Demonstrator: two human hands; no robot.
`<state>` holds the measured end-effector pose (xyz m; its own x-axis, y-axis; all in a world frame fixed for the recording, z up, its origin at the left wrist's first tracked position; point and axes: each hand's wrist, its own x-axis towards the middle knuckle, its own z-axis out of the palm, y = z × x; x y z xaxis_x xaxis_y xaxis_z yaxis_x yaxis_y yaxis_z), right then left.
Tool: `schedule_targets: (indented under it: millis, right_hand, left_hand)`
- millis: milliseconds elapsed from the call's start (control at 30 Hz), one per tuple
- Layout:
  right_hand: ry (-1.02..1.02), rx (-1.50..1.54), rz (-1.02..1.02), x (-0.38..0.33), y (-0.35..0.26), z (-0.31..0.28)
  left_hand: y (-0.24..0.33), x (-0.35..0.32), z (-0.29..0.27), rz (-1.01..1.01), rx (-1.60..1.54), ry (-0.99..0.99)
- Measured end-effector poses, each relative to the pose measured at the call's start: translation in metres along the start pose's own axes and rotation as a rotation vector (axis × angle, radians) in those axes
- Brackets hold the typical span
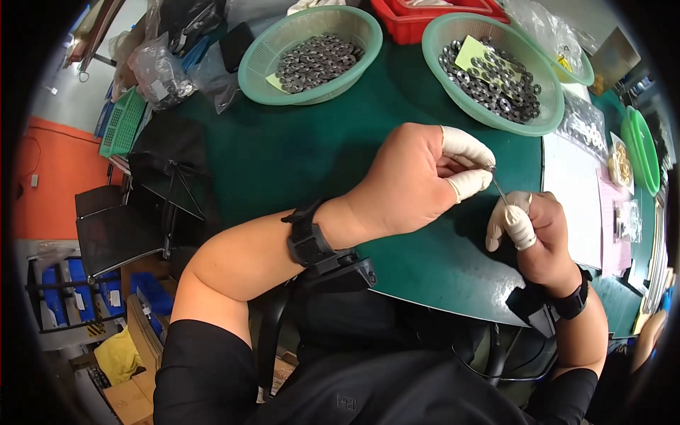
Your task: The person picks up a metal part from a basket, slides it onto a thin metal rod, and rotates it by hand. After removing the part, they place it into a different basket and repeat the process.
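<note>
My left hand (418, 173), with white finger cots on its fingertips, pinches a small dark metal piece (491, 168); its exact shape is mostly hidden by the fingers. Below and to the right, my right hand (533, 228), also in finger cots, is closed around a thin metal rod (500, 191). The rod slants up and left until its tip meets the small piece. Both hands are above the green tabletop (297, 156). Beyond them stand two pale green plastic baskets, the left one (251, 71) and the right one (549, 120), each holding many small round metal parts.
A red bin (400, 25) stands between the baskets at the back. White paper (567, 205) and plastic bags of small parts (584, 127) lie to the right. A black chair (117, 227) is at the left. Another person's arm (648, 340) shows at the far right.
</note>
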<state>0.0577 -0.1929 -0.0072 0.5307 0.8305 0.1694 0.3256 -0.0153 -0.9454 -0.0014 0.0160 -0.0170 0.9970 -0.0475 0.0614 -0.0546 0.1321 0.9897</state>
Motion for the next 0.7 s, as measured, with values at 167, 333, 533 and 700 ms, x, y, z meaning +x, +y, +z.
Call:
schedule_targets:
  millis: [167,333,533,700]
  right_hand:
    - [-0.045,0.026,0.005,-0.0009,-0.0021,-0.0004]
    - [-0.005,0.013,0.026,-0.0013,-0.0034,0.0038]
    - [-0.074,-0.013,0.023,-0.0011,-0.0052,-0.0006]
    - [-0.132,-0.038,-0.046,0.0022,-0.005,-0.0015]
  left_hand:
    - [0.0017,-0.0006,0.0012,0.004,0.018,0.002]
    - [0.0048,-0.0024,0.0018,0.028,0.155,0.013]
    - [0.0004,-0.0012,0.0044,0.011,0.188,-0.008]
    - [0.0021,-0.0037,0.004,-0.058,0.15,0.021]
